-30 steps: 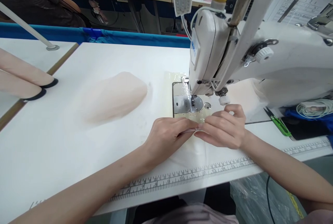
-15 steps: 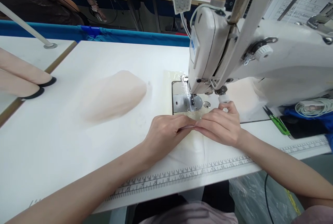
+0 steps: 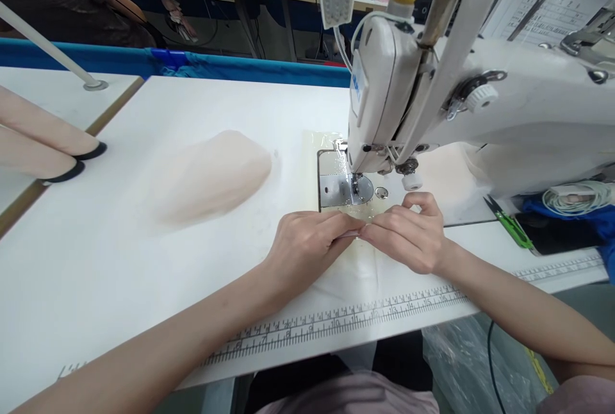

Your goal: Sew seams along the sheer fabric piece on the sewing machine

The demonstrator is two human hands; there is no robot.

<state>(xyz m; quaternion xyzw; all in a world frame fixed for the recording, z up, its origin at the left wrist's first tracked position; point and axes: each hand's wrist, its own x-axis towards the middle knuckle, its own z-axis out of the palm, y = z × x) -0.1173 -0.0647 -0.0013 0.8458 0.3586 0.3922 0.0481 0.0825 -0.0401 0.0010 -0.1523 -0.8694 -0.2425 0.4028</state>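
Observation:
My left hand and my right hand meet fingertip to fingertip just in front of the sewing machine's needle plate. Both pinch the edge of a thin, pale piece of fabric that lies flat on the white table and runs back under my hands. The white sewing machine stands right behind my hands, its presser foot a short way beyond my fingertips.
A heap of sheer peach fabric lies to the left of the machine. Green thread snips rest at the right beside a coiled white cable. A printed ruler runs along the table's near edge. Peach pieces with black tips lie far left.
Both hands have shifted slightly toward the needle plate, still pinching the fabric edge together. Nothing else has moved.

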